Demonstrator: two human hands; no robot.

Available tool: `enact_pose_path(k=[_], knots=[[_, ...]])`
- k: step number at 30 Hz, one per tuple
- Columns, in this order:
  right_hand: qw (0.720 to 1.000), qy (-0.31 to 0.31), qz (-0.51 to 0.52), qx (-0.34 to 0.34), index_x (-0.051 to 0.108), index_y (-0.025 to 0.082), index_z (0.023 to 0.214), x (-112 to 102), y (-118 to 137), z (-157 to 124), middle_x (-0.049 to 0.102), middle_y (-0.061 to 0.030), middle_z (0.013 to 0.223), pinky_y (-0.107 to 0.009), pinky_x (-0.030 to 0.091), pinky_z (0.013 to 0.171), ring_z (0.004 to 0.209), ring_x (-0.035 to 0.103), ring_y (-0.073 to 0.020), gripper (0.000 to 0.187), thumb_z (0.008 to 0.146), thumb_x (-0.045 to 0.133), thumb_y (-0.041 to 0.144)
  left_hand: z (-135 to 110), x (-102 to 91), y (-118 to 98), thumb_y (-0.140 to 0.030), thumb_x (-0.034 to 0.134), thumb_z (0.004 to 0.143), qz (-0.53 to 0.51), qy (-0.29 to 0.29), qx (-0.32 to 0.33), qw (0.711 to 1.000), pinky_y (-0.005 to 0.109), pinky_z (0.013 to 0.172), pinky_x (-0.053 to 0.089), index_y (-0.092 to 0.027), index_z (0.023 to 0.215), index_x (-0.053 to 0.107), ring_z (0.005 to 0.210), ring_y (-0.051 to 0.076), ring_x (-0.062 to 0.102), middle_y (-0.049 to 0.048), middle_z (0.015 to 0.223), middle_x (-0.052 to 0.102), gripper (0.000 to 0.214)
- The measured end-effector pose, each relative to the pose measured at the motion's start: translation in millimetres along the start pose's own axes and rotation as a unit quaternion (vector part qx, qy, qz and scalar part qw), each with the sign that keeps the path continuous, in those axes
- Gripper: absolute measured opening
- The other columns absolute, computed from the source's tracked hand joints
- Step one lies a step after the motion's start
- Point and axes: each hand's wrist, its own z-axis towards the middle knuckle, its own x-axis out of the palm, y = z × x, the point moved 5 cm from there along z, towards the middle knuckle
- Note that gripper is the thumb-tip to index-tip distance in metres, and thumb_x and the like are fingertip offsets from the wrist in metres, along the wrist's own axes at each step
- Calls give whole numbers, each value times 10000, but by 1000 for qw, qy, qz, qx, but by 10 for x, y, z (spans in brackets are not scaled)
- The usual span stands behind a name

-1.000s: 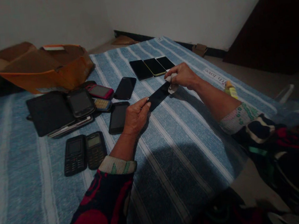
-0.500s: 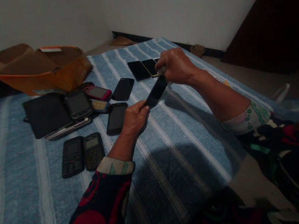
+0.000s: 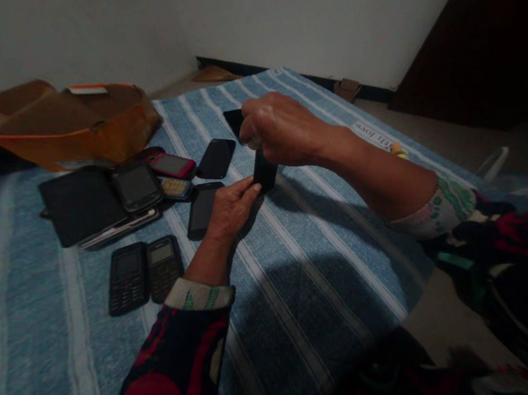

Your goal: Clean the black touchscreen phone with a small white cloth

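Observation:
Between the thumb and fingers of my left hand [image 3: 233, 208] is a dark smartphone [image 3: 266, 173], tilted up above the cloth. My right hand [image 3: 280, 126] is closed at the phone's upper end and covers part of it. Something small and pale shows under its fingertips, too small to name. A black touchscreen phone [image 3: 202, 210] lies flat, partly behind my left hand. Just beyond it rests another black smartphone [image 3: 216, 158]. Farther back, a dark phone [image 3: 234, 124] is mostly hidden by my right hand.
Two keypad phones [image 3: 128, 278] lie side by side at the left. Behind them is a pile with a black tablet-like slab [image 3: 80, 204], a grey-screened phone [image 3: 137, 184] and a pink phone [image 3: 173, 164]. An open cardboard box [image 3: 111, 135] stands at the back left on the striped blue cloth [image 3: 299, 307].
My right hand has moved left along the phone's upper end, covering the phones at the back. The held phone has swung more upright. My left hand has shifted slightly left, still holding it.

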Motion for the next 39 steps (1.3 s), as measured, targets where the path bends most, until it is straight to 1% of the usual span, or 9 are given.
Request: enact_pose_path(k=[4,8,11,14,20,25,33,35,39], knots=[[995,17,98,4,675,183,659,-114,-135,5,609,-5,703,-318,440,818,867,607,-216,240,656,552,-24,7,25,12,-419,559,849,2,4,13,1000,266,694,517,-168,1050,740,724,188,655,5,807,734,369],[979,-9,197,49,696,175,680,-143,-396,-33,632,14,694,-296,468,757,836,628,-206,193,652,590,16,12,43,47,-458,547,864,-3,-4,17,1000,272,626,505,-177,1051,737,650,179,636,12,752,722,387],[959,-39,266,92,704,187,698,-82,-578,-71,670,13,701,-288,493,686,809,640,-213,145,652,628,72,18,42,65,-479,540,870,2,-9,19,1000,269,590,490,-193,1033,741,599,171,619,7,688,700,385],[937,-70,317,129,712,189,722,-15,-695,-102,687,7,693,-279,501,605,725,641,-200,132,647,639,109,22,34,56,-484,539,867,16,-14,32,999,267,602,489,-196,997,748,611,170,623,8,701,704,379],[910,-128,353,176,709,153,758,108,-857,-156,663,4,672,-257,502,562,649,628,-162,136,668,607,153,17,31,55,-456,537,872,15,-21,37,999,269,617,489,-198,1025,746,630,172,639,6,718,714,366],[889,-130,387,206,696,151,852,289,-1038,-205,644,2,686,-248,505,547,629,620,-142,194,685,603,186,18,31,76,-479,568,852,-7,-27,29,999,277,615,495,-212,981,755,634,177,643,2,729,720,351],[855,-116,446,240,678,165,838,396,-1092,-224,655,3,734,-251,511,563,644,639,-143,175,691,591,206,1,24,77,-469,556,862,-6,-27,34,999,297,629,523,-218,1008,751,659,188,654,11,760,735,350],[858,-115,443,233,679,161,837,377,-1065,-212,655,1,736,-259,515,569,649,642,-149,176,689,590,194,0,26,82,-462,561,859,-18,-29,30,999,310,658,538,-214,1031,745,705,202,670,18,808,746,354],[880,-113,415,199,686,156,827,268,-925,-174,655,3,715,-259,517,582,657,636,-153,179,671,597,154,-4,65,98,-415,557,860,-14,-16,33,999,309,696,540,-207,1042,738,781,215,682,15,846,744,330]])
